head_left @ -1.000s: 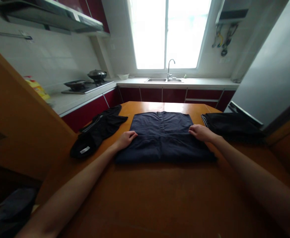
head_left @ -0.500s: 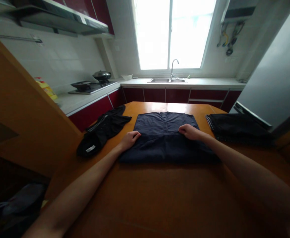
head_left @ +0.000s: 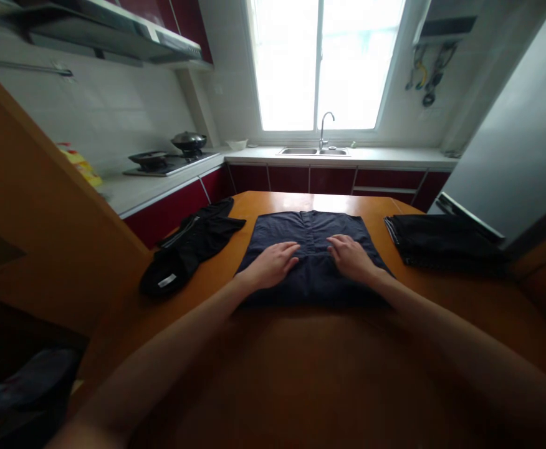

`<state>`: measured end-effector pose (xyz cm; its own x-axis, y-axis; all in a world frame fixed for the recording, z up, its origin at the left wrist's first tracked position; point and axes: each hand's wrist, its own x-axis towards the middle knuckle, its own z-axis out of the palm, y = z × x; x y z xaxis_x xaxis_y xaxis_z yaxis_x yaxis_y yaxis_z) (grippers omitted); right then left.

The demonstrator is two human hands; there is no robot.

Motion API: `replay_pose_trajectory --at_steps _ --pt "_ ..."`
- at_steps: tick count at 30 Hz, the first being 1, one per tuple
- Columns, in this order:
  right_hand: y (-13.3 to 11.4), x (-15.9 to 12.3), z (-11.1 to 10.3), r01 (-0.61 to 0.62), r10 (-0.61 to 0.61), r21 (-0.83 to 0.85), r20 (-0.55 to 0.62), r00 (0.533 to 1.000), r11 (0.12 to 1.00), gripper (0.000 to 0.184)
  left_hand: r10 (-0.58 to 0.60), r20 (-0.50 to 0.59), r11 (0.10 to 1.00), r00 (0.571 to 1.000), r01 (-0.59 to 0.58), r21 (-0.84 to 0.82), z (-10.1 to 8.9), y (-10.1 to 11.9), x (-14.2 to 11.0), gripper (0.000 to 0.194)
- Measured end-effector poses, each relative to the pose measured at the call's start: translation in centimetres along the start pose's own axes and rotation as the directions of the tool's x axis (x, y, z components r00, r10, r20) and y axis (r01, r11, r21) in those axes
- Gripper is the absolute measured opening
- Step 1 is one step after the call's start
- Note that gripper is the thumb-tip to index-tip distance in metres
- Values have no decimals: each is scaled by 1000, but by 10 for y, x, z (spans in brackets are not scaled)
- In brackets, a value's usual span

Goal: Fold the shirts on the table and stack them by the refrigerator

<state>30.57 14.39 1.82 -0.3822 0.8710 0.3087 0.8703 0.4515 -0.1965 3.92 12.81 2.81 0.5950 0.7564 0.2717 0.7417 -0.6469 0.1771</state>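
Note:
A folded dark navy garment (head_left: pixel 313 232) lies flat in the middle of the orange wooden table (head_left: pixel 301 368). My left hand (head_left: pixel 273 263) rests palm down on its left half, fingers stretched out. My right hand (head_left: pixel 350 255) lies flat on its right half, fingers spread. Both hands press on the cloth close to its centre line and hold nothing.
A crumpled black garment (head_left: pixel 186 246) lies at the table's left edge. A folded black garment (head_left: pixel 436 240) sits at the right. Beyond are a red-fronted counter with a stove (head_left: pixel 165 162), a sink (head_left: pixel 308 151) under the window, and a grey fridge (head_left: pixel 511 137) at right.
Both hands moved inward from the garment's side edges to its middle and opened flat. The garment's near part was folded up, so it now looks shorter.

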Motion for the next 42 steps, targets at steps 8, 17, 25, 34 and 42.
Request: replay_pose_trajectory --at_steps 8,17,25,34,42 --pt "0 -44 34 -58 52 20 220 974 998 70 27 128 998 991 -34 55 53 34 -3 62" --pt "37 -73 7 -113 115 -28 68 991 993 61 -178 115 982 977 169 90 -1 -13 -75 63" --pt "60 -151 -28 269 -284 133 114 952 954 55 105 183 994 977 -107 -2 -30 -15 -146 57" --pt "60 -197 -39 361 -362 30 93 927 932 68 124 259 992 958 -113 -59 -37 -17 -174 69" --pt "4 -268 -89 264 -285 116 238 928 957 54 33 482 971 875 86 -222 -94 35 -238 58"
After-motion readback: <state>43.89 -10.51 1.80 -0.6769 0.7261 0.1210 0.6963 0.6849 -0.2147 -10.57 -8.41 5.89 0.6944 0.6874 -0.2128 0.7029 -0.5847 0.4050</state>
